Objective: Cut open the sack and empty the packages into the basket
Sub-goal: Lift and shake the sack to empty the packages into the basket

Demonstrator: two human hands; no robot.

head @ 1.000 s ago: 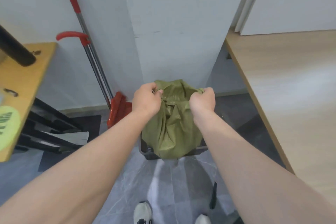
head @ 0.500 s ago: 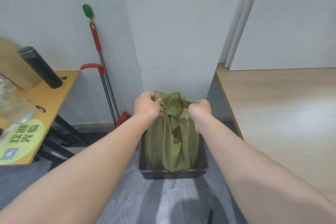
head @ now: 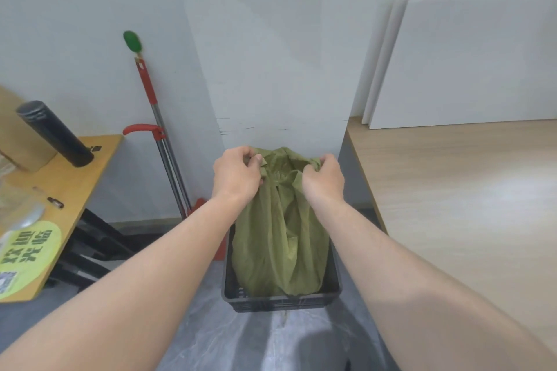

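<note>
Grey floor carries a black basket (head: 280, 300) before a white pillar. Both hands grip the sack (head: 280, 238) by its top edge, left hand (head: 236, 179) and right hand (head: 324, 181) closed on bunched fabric; it hangs below them into the basket, olive, crinkled, limp.

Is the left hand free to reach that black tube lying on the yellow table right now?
Probably not as things stand. The left hand is clenched on the top edge of the green sack, sharing the hold with the right hand. The path to the black tube looks open, but it would have to let go first.
</note>
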